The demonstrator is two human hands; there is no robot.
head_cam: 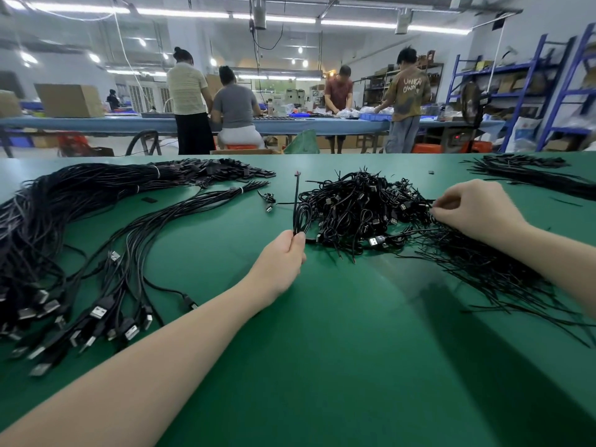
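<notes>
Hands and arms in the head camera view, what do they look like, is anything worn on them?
The left hand and the right hand are bare, with no gloves, rings or tape that I can see. Both forearms are uncovered right to the picture's edge, with no sleeves, watch or bracelet in view. No markings show on them.

Factory floor: cable piles [358, 204], worktables [322, 350], workers [234, 106].

Bright overhead tube lighting; soft shadows; wide-angle edge bending; background blurred.
</notes>
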